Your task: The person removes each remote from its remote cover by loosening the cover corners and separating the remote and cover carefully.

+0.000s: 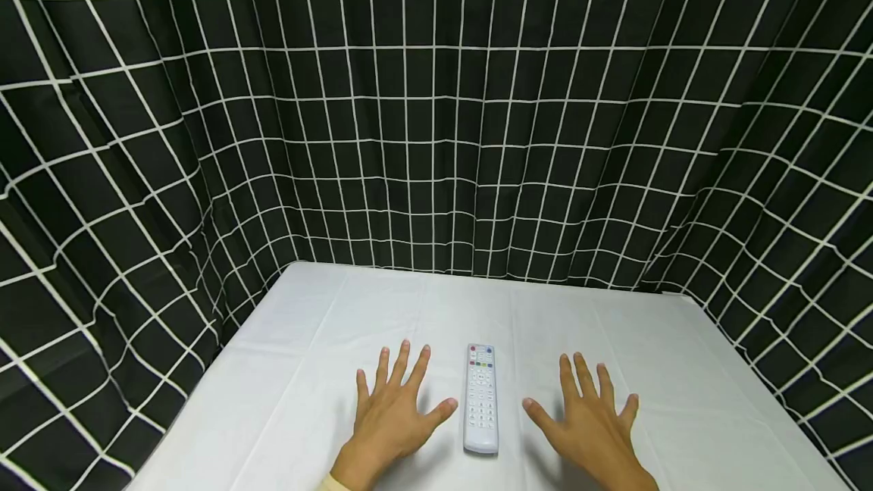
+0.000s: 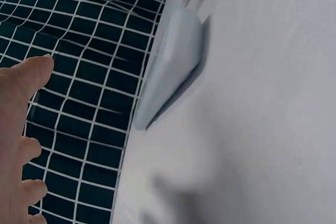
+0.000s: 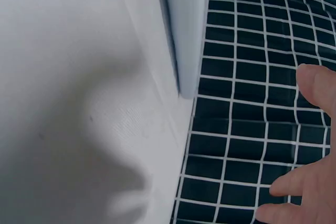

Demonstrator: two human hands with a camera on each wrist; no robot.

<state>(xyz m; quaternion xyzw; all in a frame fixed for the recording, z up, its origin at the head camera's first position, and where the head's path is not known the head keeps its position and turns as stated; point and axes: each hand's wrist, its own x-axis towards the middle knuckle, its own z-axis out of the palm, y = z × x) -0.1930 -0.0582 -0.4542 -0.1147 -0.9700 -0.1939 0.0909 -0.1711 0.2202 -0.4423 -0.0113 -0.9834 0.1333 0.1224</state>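
A white remote control [image 1: 480, 400] with rows of small buttons, a few of them coloured, lies lengthwise on the white-covered table. To its left is my left hand [image 1: 392, 415], palm down with straight, spread fingers and the thumb pointing toward the remote. My right hand [image 1: 589, 423] mirrors it on the other side, thumb toward the remote. Both hands hold nothing, and shadows fall on the cloth below them. In the left wrist view the remote [image 2: 176, 66] shows from its side, apart from the left hand [image 2: 18, 114]. The right wrist view has the remote's edge [image 3: 186, 35] and the right hand [image 3: 315, 156].
A white cloth [image 1: 327, 332] with faint creases covers the table. Dark curtains [image 1: 450, 112] with a white grid hang behind the table and along both sides, close to its edges.
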